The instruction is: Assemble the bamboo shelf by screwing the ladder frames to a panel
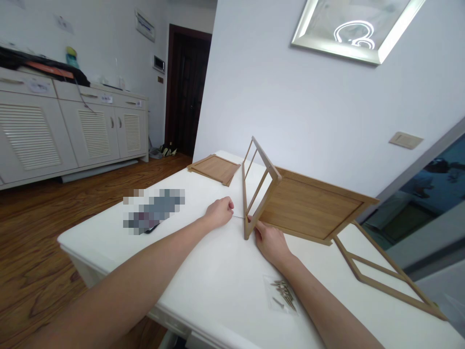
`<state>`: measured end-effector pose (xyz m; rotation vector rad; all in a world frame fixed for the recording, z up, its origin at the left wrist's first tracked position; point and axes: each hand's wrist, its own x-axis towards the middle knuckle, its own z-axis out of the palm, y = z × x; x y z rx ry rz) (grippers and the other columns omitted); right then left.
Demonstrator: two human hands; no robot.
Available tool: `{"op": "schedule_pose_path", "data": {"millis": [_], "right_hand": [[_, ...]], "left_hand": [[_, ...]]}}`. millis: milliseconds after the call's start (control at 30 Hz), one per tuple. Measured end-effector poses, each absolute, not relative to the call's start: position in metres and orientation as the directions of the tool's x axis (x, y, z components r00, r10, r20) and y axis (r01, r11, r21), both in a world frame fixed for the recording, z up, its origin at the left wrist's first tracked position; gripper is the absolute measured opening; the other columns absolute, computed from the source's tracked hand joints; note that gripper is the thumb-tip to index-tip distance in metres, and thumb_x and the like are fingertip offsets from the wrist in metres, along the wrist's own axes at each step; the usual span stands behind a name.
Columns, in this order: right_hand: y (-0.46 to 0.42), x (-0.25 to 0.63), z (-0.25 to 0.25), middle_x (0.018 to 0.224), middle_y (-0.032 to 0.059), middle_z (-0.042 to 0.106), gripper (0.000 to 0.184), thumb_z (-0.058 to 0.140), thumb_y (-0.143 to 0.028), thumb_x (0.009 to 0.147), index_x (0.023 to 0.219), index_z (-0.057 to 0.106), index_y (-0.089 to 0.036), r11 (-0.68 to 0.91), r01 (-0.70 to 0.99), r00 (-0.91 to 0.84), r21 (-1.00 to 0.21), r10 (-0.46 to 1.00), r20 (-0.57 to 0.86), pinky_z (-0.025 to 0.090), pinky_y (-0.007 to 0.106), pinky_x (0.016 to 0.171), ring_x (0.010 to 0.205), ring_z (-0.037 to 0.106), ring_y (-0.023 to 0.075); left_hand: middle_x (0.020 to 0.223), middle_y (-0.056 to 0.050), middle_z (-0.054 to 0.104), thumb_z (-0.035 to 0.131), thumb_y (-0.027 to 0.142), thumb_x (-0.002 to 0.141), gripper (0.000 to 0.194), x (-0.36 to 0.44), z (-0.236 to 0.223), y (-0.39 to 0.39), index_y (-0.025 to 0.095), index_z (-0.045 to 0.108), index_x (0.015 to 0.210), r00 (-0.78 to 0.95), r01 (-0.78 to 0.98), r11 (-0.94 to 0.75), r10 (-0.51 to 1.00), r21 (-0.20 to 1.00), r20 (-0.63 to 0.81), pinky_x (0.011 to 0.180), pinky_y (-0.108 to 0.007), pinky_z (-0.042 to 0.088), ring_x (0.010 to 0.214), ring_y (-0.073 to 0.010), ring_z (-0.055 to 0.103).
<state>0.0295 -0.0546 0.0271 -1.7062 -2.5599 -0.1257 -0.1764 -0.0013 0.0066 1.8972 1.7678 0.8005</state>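
Note:
My left hand (219, 212) is closed just above the table, left of an upright wooden frame (264, 198). From its fingers a thin, dark rod (239, 216) runs to the frame's lower edge; its kind is too small to tell. On the other side, my right hand (271, 242) grips the frame near its bottom corner, fingertips partly hidden behind the wood. A solid wooden panel (308, 203) stands on edge against the frame, reaching off to the right. Close to my right forearm lies a clear bag (271, 291) with several screws (285, 293).
Flat wooden panels (215, 167) lie at the back left of the white table (203, 291). A second slatted frame (385, 271) rests at the right. A pixelated dark object (154, 213) is on the left side. The wall (327, 121) rises behind.

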Motion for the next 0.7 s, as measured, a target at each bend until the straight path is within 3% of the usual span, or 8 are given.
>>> {"op": "schedule_pose_path", "data": {"millis": [700], "right_hand": [[-0.0547, 0.0296, 0.0273, 0.118, 0.0026, 0.069, 0.054, 0.039, -0.018, 0.092, 0.144, 0.040, -0.032, 0.385, 0.922, -0.387, 0.035, 0.917, 0.097, 0.046, 0.027, 0.078, 0.098, 0.066, 0.0197]], "left_hand": [[0.093, -0.001, 0.073, 0.062, 0.022, 0.076, 0.011, -0.1787, 0.0075, -0.0011, 0.022, 0.062, 0.086, 0.030, 0.716, -0.111, 0.991, 0.689, 0.128, 0.072, -0.025, 0.047, 0.086, -0.0169, 0.067]]}}
